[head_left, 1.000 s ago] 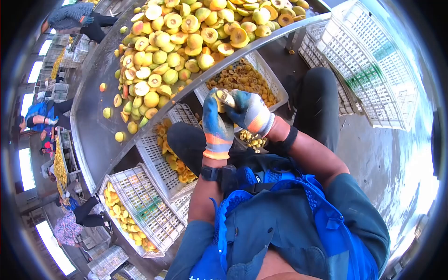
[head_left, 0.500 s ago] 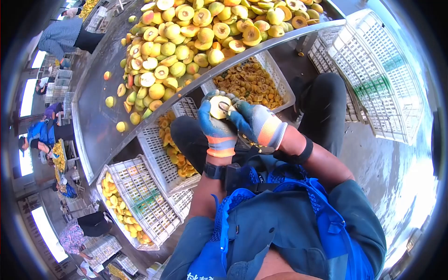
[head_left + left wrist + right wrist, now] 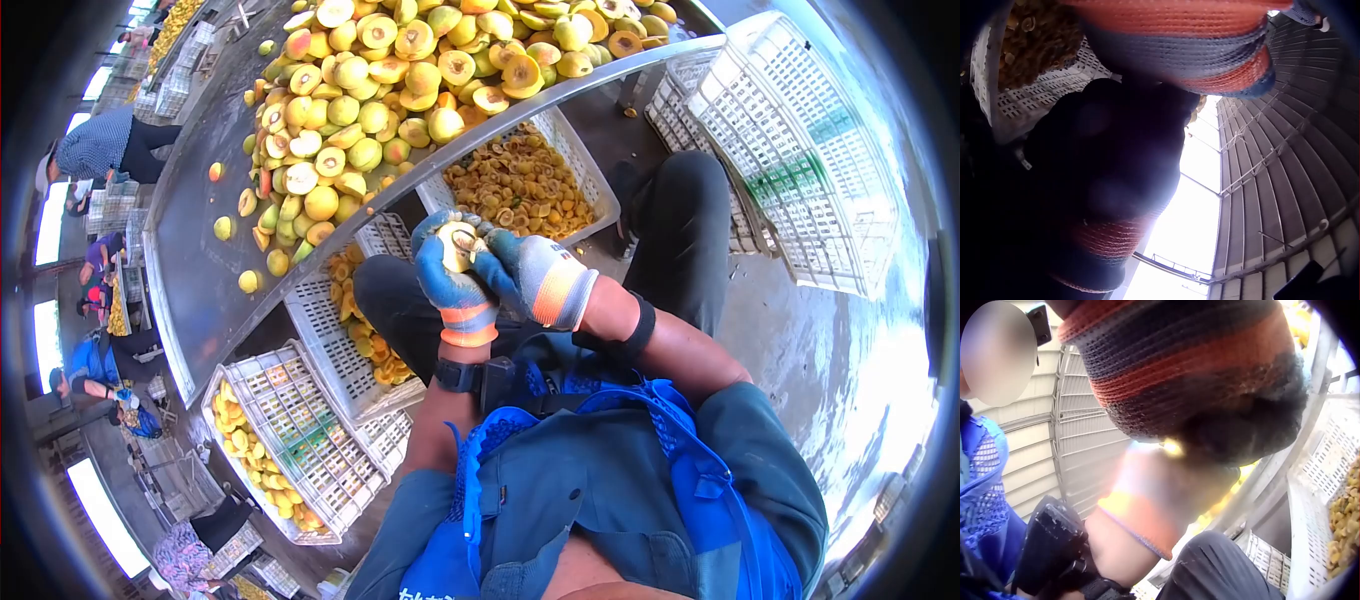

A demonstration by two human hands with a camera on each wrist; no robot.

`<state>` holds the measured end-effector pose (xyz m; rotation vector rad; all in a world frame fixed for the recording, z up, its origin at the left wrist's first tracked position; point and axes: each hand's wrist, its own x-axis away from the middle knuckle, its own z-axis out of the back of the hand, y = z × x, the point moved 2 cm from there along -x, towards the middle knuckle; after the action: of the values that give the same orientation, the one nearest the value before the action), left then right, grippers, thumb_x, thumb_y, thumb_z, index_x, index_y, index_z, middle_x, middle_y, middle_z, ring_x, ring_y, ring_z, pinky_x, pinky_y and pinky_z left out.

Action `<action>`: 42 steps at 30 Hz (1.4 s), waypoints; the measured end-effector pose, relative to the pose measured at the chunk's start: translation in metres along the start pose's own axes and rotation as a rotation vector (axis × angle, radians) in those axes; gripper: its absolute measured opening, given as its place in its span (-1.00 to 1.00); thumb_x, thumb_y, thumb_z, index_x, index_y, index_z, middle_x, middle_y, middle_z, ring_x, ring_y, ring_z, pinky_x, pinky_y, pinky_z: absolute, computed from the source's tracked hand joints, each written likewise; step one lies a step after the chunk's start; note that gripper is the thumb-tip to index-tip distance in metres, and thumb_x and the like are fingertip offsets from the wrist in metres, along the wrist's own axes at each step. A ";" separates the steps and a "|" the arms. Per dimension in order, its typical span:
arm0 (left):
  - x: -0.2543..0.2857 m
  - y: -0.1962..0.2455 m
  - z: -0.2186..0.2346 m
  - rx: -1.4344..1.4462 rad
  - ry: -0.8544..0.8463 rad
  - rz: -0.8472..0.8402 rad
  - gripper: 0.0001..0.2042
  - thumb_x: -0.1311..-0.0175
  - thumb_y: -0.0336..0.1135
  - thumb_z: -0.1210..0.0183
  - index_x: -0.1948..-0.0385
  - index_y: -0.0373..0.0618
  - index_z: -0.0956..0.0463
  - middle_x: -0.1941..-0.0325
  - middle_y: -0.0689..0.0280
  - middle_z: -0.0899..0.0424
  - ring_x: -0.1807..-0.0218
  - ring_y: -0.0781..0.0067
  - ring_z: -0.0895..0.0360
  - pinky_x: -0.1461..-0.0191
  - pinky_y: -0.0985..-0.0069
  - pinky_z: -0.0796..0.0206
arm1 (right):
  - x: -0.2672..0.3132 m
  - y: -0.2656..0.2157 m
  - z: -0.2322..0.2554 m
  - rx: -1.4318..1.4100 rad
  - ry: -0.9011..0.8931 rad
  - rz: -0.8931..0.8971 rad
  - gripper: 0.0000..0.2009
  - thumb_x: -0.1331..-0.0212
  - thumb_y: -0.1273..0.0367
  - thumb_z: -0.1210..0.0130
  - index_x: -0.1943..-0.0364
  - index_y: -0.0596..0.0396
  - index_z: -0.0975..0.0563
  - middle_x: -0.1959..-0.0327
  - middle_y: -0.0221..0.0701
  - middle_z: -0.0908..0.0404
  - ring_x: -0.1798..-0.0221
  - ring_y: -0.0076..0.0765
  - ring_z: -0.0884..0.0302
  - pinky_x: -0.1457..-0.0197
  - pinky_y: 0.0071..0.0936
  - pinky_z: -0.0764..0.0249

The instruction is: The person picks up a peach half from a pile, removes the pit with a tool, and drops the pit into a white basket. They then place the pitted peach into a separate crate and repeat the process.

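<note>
My left hand [image 3: 450, 275], in a blue, grey and orange knit glove, holds a pale yellow peach half [image 3: 457, 243] with its cut face up. Against it my gloved right hand [image 3: 535, 270] curls round a small curved pitting tool [image 3: 469, 241], mostly hidden by the fingers, its thin bent end at the middle of the cut face. Both hands are together above the lap, close to the table edge. In the left wrist view the right glove [image 3: 1110, 162] is dark; in the right wrist view its striped cuff [image 3: 1185, 369] fills the top.
Halved peaches [image 3: 360, 110] are heaped on the metal table [image 3: 190, 260] ahead. Below its edge, one white crate [image 3: 605, 205] contains brownish scraps; crates with yellow pieces [image 3: 250, 450] stand at left. Empty-looking crates [image 3: 800, 150] lean at right. Other people work far left.
The peach half was tipped on edge one second ago, then its cut face turned up. The right hand has stayed against it, and both hands have moved slightly down and left in view.
</note>
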<state>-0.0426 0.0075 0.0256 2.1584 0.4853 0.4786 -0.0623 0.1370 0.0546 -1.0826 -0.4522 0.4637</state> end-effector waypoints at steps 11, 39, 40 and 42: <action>-0.009 -0.011 0.017 -0.287 0.035 -0.071 -0.75 -0.44 -0.18 0.05 0.20 -0.14 -0.54 0.25 0.28 -0.61 0.20 0.36 -0.60 0.02 0.41 -0.51 | -0.002 0.013 -0.008 -0.038 -0.064 -0.067 -0.57 -0.52 0.07 0.08 0.00 0.19 -0.57 0.35 0.11 -0.69 0.21 0.32 -0.69 0.13 0.08 -0.57; -0.001 0.000 0.006 -0.026 0.065 0.279 -0.63 -0.46 0.01 -0.05 0.26 -0.15 -0.56 0.32 0.18 -0.68 0.27 0.22 -0.66 0.10 0.32 -0.56 | 0.011 0.018 -0.010 -0.230 -0.089 0.000 -0.57 -0.56 0.09 0.09 -0.04 0.22 -0.55 0.41 -0.02 -0.70 0.31 0.11 -0.72 0.20 -0.11 -0.59; -0.006 -0.005 0.013 -0.023 0.085 0.279 -0.62 -0.46 0.02 -0.06 0.29 -0.15 -0.57 0.34 0.20 -0.67 0.29 0.22 -0.65 0.13 0.32 -0.56 | 0.010 0.020 -0.009 -0.220 -0.146 -0.045 -0.56 -0.57 0.07 0.10 -0.03 0.22 -0.55 0.41 -0.10 -0.71 0.32 0.00 -0.73 0.19 -0.17 -0.58; -0.008 -0.007 0.014 -0.033 0.123 0.274 -0.62 -0.46 0.02 -0.07 0.31 -0.15 -0.58 0.35 0.20 -0.67 0.29 0.23 -0.66 0.13 0.33 -0.56 | 0.009 0.020 -0.007 -0.185 -0.188 -0.027 -0.56 -0.57 0.07 0.10 -0.03 0.22 -0.55 0.41 -0.10 -0.71 0.32 -0.01 -0.73 0.20 -0.16 -0.58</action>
<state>-0.0440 -0.0020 0.0106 2.1818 0.2459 0.7687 -0.0539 0.1451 0.0350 -1.2148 -0.6850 0.5092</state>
